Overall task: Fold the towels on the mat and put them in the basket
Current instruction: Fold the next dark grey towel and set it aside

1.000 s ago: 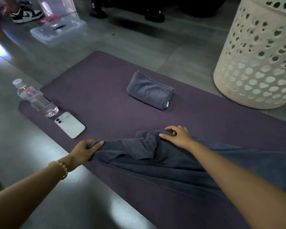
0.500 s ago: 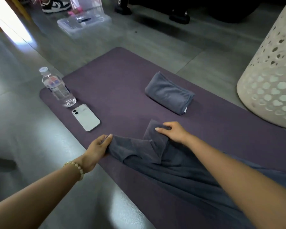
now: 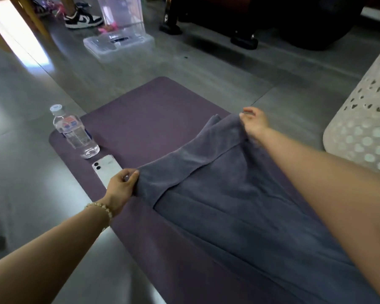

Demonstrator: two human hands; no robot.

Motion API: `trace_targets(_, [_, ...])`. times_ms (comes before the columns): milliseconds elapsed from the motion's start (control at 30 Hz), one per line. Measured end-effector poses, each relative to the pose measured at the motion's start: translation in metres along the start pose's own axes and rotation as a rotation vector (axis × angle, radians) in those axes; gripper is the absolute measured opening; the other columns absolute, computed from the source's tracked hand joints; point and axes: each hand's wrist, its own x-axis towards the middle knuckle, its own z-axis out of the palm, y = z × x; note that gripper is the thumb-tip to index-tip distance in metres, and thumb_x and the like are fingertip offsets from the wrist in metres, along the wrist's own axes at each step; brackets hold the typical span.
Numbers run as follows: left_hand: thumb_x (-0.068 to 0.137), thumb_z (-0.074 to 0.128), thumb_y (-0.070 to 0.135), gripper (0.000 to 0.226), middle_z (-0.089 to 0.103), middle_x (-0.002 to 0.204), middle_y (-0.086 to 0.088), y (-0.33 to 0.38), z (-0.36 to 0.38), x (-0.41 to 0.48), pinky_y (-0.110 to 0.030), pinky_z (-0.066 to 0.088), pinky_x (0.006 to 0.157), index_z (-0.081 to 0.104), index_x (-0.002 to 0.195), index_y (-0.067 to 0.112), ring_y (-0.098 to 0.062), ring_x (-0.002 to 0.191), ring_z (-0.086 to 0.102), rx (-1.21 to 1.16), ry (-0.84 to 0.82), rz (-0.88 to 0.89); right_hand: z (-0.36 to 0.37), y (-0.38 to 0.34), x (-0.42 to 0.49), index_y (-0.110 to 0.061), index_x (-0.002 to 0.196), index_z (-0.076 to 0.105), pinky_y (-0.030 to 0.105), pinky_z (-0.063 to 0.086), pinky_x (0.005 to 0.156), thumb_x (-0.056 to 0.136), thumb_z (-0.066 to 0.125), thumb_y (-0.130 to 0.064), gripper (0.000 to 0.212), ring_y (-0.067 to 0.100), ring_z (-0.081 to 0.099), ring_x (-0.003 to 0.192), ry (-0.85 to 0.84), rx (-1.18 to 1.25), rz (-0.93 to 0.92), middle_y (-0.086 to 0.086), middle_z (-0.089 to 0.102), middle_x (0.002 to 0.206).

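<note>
Pinching towel (image 3: 239, 194) corners: left hand (image 3: 122, 184) at 9 o'clock, right hand (image 3: 255, 125) at 1. Stretched over mat (image 3: 154, 119), seemingly 0 finished folds. Left to do: folding, then dropping into basket (image 3: 360, 139) at 3 o'clock.

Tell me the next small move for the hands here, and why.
Probably spread the hands a little and lay the held edge flat on the mat. The left hand and right hand each pinch the far edge of the towel, and that edge is raised with a flap doubled over.
</note>
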Motion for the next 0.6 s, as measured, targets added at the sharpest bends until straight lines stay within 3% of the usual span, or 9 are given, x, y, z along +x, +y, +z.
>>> trace_targets(67, [0.094,0.057,0.017,0.009,0.066,0.100,-0.013,-0.014,0.009,0.005,-0.035,0.048,0.084,0.064,0.098,0.014,-0.027,0.092,0.059,0.164,-0.020,-0.044,-0.001,0.015,-0.008,-0.005,0.131,0.051,0.021,0.044,0.093,0.094,0.057,-0.018,0.040,0.016,0.058,0.104,-0.065,-0.066,0.017,0.009,0.056,0.123])
trace_targets(133, [0.092,0.059,0.026,0.028,0.061,0.119,-0.014,-0.025,0.023,0.003,-0.040,0.043,0.098,0.061,0.117,0.013,-0.033,0.110,0.055,0.513,-0.029,0.028,-0.013,0.031,-0.027,-0.012,0.134,0.049,0.031,0.038,0.107,0.093,0.059,-0.023,0.043,0.022,0.048,0.126,-0.120,-0.151,0.003,0.007,0.050,0.139])
trace_targets(200, [0.091,0.060,0.030,0.030,0.058,0.122,-0.012,-0.021,0.051,-0.011,-0.040,0.038,0.102,0.062,0.118,0.017,-0.034,0.116,0.050,0.674,-0.100,0.200,-0.038,0.054,-0.050,-0.011,0.134,0.050,0.029,0.038,0.104,0.093,0.060,-0.022,0.043,0.024,0.048,0.127,-0.159,-0.164,0.006,0.008,0.050,0.138])
trace_targets(300, [0.091,0.061,0.028,0.023,0.060,0.113,-0.006,-0.004,0.103,-0.042,-0.029,0.041,0.095,0.064,0.110,0.017,-0.025,0.103,0.058,0.581,-0.377,0.306,-0.084,0.087,-0.093,-0.009,0.132,0.052,0.020,0.038,0.091,0.093,0.059,-0.020,0.041,0.023,0.051,0.124,-0.242,-0.197,0.087,0.009,0.053,0.135])
trace_targets(400, [0.092,0.058,0.030,0.024,0.064,0.110,-0.002,0.007,0.167,-0.084,-0.016,0.039,0.088,0.066,0.109,0.014,-0.016,0.100,0.060,0.605,-0.678,0.409,-0.146,0.132,-0.141,-0.010,0.131,0.052,0.019,0.035,0.087,0.092,0.061,-0.021,0.042,0.018,0.051,0.120,-0.281,-0.240,0.213,0.007,0.056,0.131])
trace_targets(600, [0.091,0.055,0.041,0.029,0.068,0.104,0.000,-0.009,0.267,-0.193,-0.029,0.048,0.087,0.068,0.104,0.019,-0.016,0.096,0.062,0.679,-1.057,0.559,-0.256,0.208,-0.258,-0.007,0.127,0.055,0.022,0.039,0.092,0.089,0.064,-0.018,0.041,0.023,0.050,0.123,-0.151,-0.225,0.458,0.004,0.056,0.122])
